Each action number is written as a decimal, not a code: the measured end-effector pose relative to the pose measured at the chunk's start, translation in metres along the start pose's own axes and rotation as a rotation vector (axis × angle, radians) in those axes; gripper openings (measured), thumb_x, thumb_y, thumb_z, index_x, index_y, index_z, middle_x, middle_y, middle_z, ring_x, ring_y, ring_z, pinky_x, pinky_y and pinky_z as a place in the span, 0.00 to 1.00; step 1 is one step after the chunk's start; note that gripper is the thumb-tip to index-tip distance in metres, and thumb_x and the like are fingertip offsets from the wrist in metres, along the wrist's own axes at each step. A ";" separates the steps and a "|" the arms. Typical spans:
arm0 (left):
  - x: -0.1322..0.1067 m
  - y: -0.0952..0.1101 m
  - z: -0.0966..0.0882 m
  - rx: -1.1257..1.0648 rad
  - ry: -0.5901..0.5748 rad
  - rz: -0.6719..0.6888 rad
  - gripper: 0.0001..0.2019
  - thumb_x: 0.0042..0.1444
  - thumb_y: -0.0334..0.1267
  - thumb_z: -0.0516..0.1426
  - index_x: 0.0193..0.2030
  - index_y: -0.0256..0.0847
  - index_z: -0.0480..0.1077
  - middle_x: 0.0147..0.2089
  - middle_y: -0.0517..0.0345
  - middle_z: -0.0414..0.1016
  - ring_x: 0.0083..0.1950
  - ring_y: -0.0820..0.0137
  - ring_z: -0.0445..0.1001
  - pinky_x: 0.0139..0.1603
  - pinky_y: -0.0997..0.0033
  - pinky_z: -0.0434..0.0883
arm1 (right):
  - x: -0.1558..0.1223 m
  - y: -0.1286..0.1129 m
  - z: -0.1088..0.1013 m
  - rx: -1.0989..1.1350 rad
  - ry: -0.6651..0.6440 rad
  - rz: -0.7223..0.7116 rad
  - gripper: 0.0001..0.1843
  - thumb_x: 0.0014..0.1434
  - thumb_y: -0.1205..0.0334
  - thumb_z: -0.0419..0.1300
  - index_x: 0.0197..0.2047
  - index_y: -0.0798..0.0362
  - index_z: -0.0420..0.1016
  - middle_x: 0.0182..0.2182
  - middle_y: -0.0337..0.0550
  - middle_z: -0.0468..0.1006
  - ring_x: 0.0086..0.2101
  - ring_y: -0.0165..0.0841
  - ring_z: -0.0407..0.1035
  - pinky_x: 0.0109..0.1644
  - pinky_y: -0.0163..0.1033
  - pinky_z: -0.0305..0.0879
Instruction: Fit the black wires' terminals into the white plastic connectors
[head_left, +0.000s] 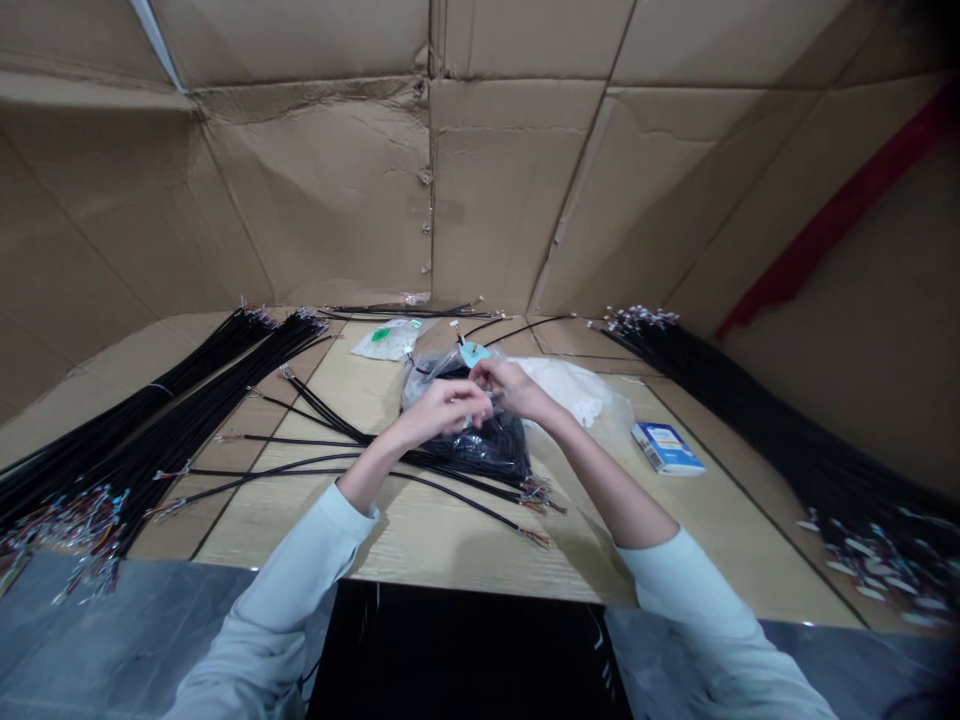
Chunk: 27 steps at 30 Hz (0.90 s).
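Observation:
My left hand (448, 408) and my right hand (511, 388) come close together over the middle of the table. Both have their fingers curled in a pinch, and what is between them is too small and blurred to name. Right below them lies a clear plastic bag (495, 452) with black contents. A light-blue piece (474, 353) shows just beyond my right fingertips, on the bag's far side. Several black cables (450, 470) with stripped, coloured wire ends cross the table in front of the bag.
Large bundles of black cables lie at the left (187, 400) and right (720, 410). Behind are a small bag with a green label (386, 340) and loose cables. A white plastic bag (574, 390) and a blue-white box (667, 448) sit rightward. Cardboard walls (517, 190) enclose the back.

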<state>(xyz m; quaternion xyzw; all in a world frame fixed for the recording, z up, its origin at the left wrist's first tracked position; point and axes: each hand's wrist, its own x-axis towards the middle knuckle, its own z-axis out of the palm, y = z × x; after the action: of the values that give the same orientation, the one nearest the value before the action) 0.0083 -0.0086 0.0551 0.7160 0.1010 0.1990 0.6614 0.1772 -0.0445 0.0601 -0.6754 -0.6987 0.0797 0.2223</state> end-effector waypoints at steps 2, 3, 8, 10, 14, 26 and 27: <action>-0.004 0.000 0.004 0.181 -0.365 -0.115 0.14 0.48 0.45 0.59 0.32 0.33 0.70 0.24 0.60 0.68 0.17 0.82 0.58 0.18 0.80 0.53 | -0.002 0.005 0.001 0.058 -0.002 0.038 0.17 0.50 0.76 0.45 0.38 0.61 0.72 0.27 0.42 0.71 0.29 0.29 0.64 0.34 0.31 0.57; -0.005 -0.002 0.006 0.286 -0.491 -0.143 0.14 0.48 0.45 0.59 0.33 0.33 0.72 0.23 0.60 0.69 0.19 0.81 0.60 0.20 0.80 0.56 | -0.002 0.007 0.002 0.069 -0.009 0.055 0.17 0.51 0.75 0.45 0.38 0.61 0.72 0.28 0.43 0.72 0.29 0.29 0.64 0.34 0.31 0.57; -0.003 -0.021 0.016 0.666 -0.658 0.004 0.10 0.46 0.41 0.62 0.32 0.37 0.76 0.28 0.57 0.75 0.27 0.77 0.69 0.29 0.80 0.60 | 0.007 0.002 0.008 -0.058 -0.092 0.018 0.18 0.52 0.72 0.47 0.41 0.61 0.74 0.31 0.46 0.75 0.31 0.31 0.66 0.36 0.33 0.58; -0.003 -0.024 0.021 0.723 -0.640 -0.002 0.08 0.46 0.39 0.62 0.32 0.37 0.76 0.29 0.57 0.76 0.27 0.77 0.70 0.30 0.81 0.61 | 0.012 -0.001 0.012 -0.133 -0.125 -0.009 0.17 0.51 0.72 0.48 0.39 0.60 0.76 0.32 0.48 0.77 0.31 0.32 0.67 0.38 0.34 0.59; -0.005 -0.022 0.030 0.795 -0.559 -0.085 0.08 0.45 0.37 0.63 0.31 0.35 0.76 0.27 0.57 0.76 0.28 0.76 0.71 0.31 0.81 0.62 | 0.020 -0.004 0.018 -0.252 -0.163 -0.037 0.14 0.51 0.68 0.52 0.34 0.61 0.79 0.30 0.51 0.78 0.31 0.35 0.68 0.40 0.37 0.59; -0.003 -0.027 0.031 1.038 -0.336 0.037 0.11 0.48 0.33 0.58 0.39 0.37 0.75 0.36 0.54 0.76 0.35 0.71 0.71 0.35 0.77 0.63 | 0.035 -0.019 0.010 -0.477 -0.373 0.037 0.16 0.51 0.67 0.53 0.41 0.60 0.77 0.37 0.54 0.77 0.38 0.37 0.69 0.41 0.37 0.60; -0.003 -0.028 0.031 1.062 -0.347 0.053 0.12 0.47 0.34 0.58 0.40 0.37 0.74 0.37 0.54 0.76 0.37 0.70 0.71 0.36 0.76 0.64 | 0.037 -0.023 0.010 -0.513 -0.384 0.055 0.17 0.51 0.67 0.53 0.42 0.60 0.76 0.38 0.55 0.76 0.40 0.39 0.69 0.42 0.38 0.61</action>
<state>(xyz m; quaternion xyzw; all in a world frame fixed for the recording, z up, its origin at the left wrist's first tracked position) 0.0220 -0.0354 0.0255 0.9755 0.0592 0.0166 0.2114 0.1529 -0.0082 0.0681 -0.7005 -0.7067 0.0327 -0.0934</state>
